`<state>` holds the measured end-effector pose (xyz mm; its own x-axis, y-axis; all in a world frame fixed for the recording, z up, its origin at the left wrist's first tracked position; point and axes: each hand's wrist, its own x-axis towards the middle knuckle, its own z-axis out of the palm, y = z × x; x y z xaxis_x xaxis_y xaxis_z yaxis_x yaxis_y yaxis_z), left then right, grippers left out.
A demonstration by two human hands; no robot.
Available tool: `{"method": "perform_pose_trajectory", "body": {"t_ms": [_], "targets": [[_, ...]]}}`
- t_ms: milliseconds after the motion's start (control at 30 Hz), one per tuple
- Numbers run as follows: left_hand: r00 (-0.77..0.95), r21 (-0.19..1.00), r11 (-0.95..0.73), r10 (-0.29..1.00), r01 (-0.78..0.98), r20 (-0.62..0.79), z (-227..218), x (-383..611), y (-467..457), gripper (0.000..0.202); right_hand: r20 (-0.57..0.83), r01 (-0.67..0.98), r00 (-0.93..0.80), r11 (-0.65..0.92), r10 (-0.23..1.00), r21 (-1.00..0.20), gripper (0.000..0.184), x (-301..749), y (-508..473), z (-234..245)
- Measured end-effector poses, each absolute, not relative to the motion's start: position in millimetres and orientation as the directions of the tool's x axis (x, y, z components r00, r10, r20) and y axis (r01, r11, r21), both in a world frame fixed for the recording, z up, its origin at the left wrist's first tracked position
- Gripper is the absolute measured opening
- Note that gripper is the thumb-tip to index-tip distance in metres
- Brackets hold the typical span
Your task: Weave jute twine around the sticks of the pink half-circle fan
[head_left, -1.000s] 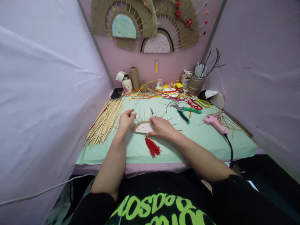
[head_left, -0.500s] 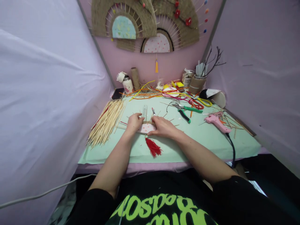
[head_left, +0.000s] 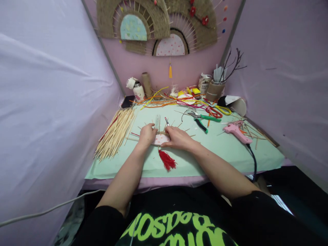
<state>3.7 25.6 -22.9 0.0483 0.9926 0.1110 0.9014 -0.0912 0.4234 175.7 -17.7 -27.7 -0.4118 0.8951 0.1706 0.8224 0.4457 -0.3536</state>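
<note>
A small half-round fan piece (head_left: 161, 139) with a dotted pink face and thin sticks radiating from it lies on the mint-green mat (head_left: 220, 153). A red tassel (head_left: 167, 160) hangs from its near edge. My left hand (head_left: 147, 134) is curled at the piece's left edge, and a clear flat strip (head_left: 157, 122) stands up from its fingertips. My right hand (head_left: 178, 137) rests on the right side of the piece, pinching a thin metal tool (head_left: 167, 121) that points away from me.
A bundle of bamboo skewers (head_left: 116, 131) lies left. Green-handled pliers (head_left: 203, 120) and a pink glue gun (head_left: 237, 132) with a black cord lie right. Coloured pipe cleaners (head_left: 176, 100), a cup of twigs (head_left: 215, 89) and a bottle (head_left: 138, 90) line the back. Fabric walls close both sides.
My left hand slid right from the mat beside the fan piece onto its left edge, and the clear strip now stands at its fingers. My right hand has barely moved.
</note>
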Motion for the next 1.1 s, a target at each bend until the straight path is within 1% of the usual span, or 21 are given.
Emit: {"method": "perform_pose_trajectory", "body": {"t_ms": [367,833,1100], "targets": [[0.063,0.383,-0.098,0.993,0.918,0.103,-21.9,6.0,25.2,0.041,0.160,0.821,-0.399,0.430,0.903,-0.377,0.057,174.9,-19.4,-25.1],[0.047,0.312,-0.070,0.996,0.947,0.081,-22.4,7.9,24.7,0.041,0.163,0.809,-0.392,0.424,0.905,-0.407,0.060,178.7,-15.8,-27.8],[0.042,0.302,-0.067,0.995,0.951,0.086,-22.8,8.0,24.1,0.042,0.166,0.800,-0.379,0.412,0.911,-0.437,0.060,179.5,-13.7,-30.7]]}}
